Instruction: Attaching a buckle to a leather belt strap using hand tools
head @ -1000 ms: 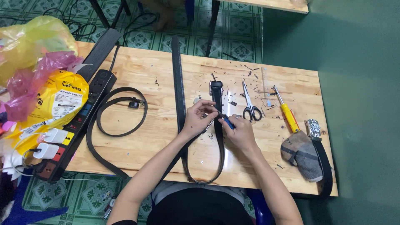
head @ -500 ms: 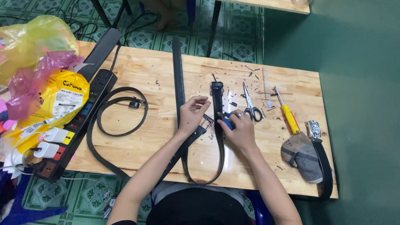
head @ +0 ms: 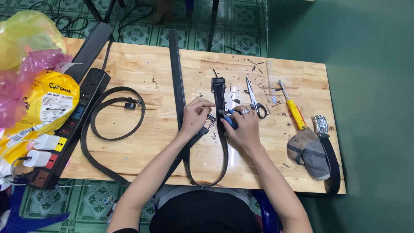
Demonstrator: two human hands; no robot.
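Middle of the wooden table (head: 151, 64): black belt (head: 224, 155) laid out far to near, with the near end looping round towards the table's near edge. Looks like fiddly work on the strap just below its far end, judging by the black shavings (head: 258, 71) scattered over the far side.

Left hand (head: 196, 116) curled over the left edge of the strap. Fingertips bunched and pressing on a small metal buckle frame (head: 210, 121) right beside it. Right hand (head: 246, 127) pinching a blue-handled tool (head: 230, 121), tip pointed left into the strap, fingers tight together around the handle. Can't tell what kind of tip, too small.

As for what the job calls for from here, probably just a steady pin from the left so the strap doesn't slide, and small, controlled pressure from the right. Tool tip very close to the left fingertips, so worth minding.

Other stuff around:
- scissors (head: 254, 101) just far-right of the right hand
- yellow-handled screwdriver (head: 295, 112) further right
- another belt with a silver buckle (head: 321, 125) beside a grey cloth (head: 310, 151) at the right edge
- long flat strap (head: 176, 69) to the left
- a looped belt (head: 114, 138) and a power strip (head: 82, 112) further left again
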